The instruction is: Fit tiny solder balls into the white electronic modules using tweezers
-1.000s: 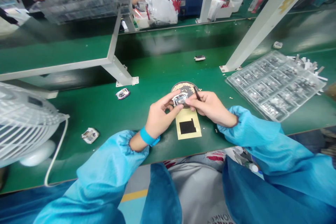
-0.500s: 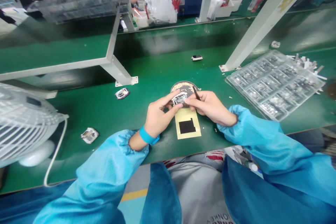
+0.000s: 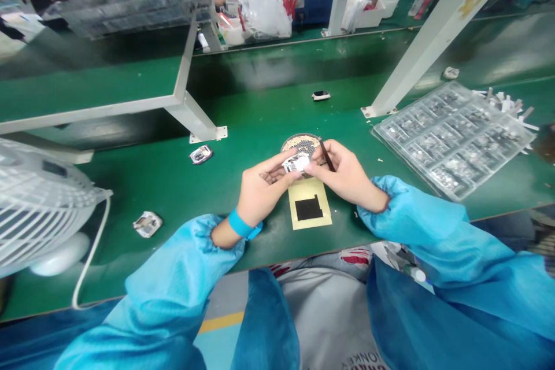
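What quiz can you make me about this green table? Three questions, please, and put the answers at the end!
1. What does the right hand hold? A) a spoon B) a slim dark tool C) a cup
2. True or false: the fan stands to the left of the yellow card.
3. What colour is the shape on the yellow card?

Key: 1. B; 2. True; 3. Black.

The green workbench [image 3: 255, 104] and compartmented parts tray [image 3: 415, 161] mark this as an assembly workshop.
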A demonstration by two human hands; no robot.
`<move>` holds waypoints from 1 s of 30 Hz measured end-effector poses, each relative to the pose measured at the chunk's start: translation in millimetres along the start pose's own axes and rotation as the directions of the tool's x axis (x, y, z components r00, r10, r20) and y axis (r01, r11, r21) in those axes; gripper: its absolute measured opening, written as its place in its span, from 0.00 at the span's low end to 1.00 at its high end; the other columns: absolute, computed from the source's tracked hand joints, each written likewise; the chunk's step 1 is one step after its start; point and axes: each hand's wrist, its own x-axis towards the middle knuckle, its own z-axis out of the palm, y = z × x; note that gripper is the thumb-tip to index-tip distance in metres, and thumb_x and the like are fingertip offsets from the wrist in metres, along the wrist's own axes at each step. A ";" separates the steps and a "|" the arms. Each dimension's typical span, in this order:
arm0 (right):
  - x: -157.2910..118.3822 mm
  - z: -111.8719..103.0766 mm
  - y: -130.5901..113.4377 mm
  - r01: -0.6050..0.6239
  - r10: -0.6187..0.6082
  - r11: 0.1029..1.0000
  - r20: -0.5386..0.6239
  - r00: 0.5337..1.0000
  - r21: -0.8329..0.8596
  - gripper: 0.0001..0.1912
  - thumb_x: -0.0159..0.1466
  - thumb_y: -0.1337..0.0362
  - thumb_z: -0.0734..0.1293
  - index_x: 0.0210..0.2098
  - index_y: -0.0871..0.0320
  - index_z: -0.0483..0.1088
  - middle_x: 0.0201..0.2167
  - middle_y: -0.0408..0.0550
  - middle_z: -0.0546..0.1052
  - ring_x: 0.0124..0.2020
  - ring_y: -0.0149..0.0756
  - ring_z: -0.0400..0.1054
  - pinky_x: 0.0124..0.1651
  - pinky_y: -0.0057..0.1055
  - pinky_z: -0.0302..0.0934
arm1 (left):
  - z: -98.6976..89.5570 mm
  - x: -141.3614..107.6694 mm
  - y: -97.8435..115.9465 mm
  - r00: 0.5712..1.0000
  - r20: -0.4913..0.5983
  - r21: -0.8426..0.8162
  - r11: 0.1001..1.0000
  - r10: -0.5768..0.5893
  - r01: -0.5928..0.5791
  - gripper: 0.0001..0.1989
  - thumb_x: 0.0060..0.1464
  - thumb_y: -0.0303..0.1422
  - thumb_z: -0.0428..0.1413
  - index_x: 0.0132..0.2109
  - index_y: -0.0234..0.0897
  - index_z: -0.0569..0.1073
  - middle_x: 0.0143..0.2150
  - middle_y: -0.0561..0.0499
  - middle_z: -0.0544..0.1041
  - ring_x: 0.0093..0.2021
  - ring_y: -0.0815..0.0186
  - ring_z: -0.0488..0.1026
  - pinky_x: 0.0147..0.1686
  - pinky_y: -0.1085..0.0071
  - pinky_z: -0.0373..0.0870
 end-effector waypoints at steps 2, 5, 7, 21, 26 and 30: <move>-0.8 2.2 2.6 0.048 -0.049 0.998 0.016 0.999 0.049 0.21 0.58 0.59 0.79 0.44 0.57 0.68 0.37 0.44 0.75 0.39 0.31 0.71 0.46 0.30 0.68 | 2.3 0.7 2.0 0.998 0.023 -0.118 0.992 -0.050 0.052 0.27 0.50 0.36 0.71 0.57 0.36 0.80 0.49 0.43 0.84 0.42 0.59 0.83 0.44 0.63 0.82; -0.6 4.7 4.8 0.062 -0.067 0.995 0.059 0.996 0.076 0.19 0.60 0.59 0.77 0.46 0.58 0.69 0.37 0.45 0.75 0.40 0.32 0.72 0.48 0.32 0.69 | 4.9 1.3 3.5 0.997 0.039 -0.180 0.981 -0.059 0.066 0.26 0.49 0.34 0.72 0.55 0.35 0.80 0.46 0.43 0.84 0.41 0.59 0.83 0.41 0.65 0.83; 0.3 6.0 5.0 0.071 -0.076 0.993 0.053 0.996 0.093 0.17 0.60 0.59 0.77 0.44 0.58 0.70 0.35 0.44 0.75 0.38 0.32 0.72 0.46 0.31 0.70 | 6.1 1.1 2.8 0.998 0.042 -0.191 0.980 -0.050 0.057 0.25 0.49 0.34 0.72 0.55 0.35 0.81 0.46 0.43 0.84 0.40 0.59 0.83 0.41 0.65 0.84; 4.7 10.9 14.8 0.036 -0.044 0.988 0.049 0.998 0.153 0.12 0.62 0.61 0.75 0.39 0.59 0.72 0.33 0.42 0.75 0.34 0.28 0.71 0.41 0.28 0.69 | 11.1 -1.5 -2.4 1.000 0.025 -0.230 0.973 -0.006 0.012 0.20 0.51 0.31 0.71 0.52 0.38 0.82 0.49 0.45 0.83 0.41 0.63 0.83 0.41 0.68 0.83; 1.7 1.8 6.2 0.351 -0.360 0.915 -0.008 0.933 -0.198 0.19 0.61 0.62 0.76 0.50 0.58 0.74 0.36 0.46 0.76 0.39 0.33 0.73 0.46 0.33 0.72 | 5.3 1.8 -0.2 0.997 0.017 -0.205 0.976 -0.077 0.079 0.22 0.52 0.33 0.71 0.54 0.35 0.81 0.42 0.45 0.84 0.35 0.64 0.82 0.36 0.69 0.82; 4.0 -10.5 -1.0 0.632 -0.617 0.643 0.197 0.762 -0.433 0.13 0.63 0.65 0.75 0.47 0.57 0.78 0.39 0.49 0.78 0.42 0.35 0.73 0.47 0.34 0.71 | 1.8 3.2 0.3 0.995 0.045 -0.232 0.968 -0.085 0.093 0.23 0.50 0.32 0.71 0.54 0.36 0.81 0.45 0.45 0.84 0.35 0.65 0.81 0.37 0.69 0.82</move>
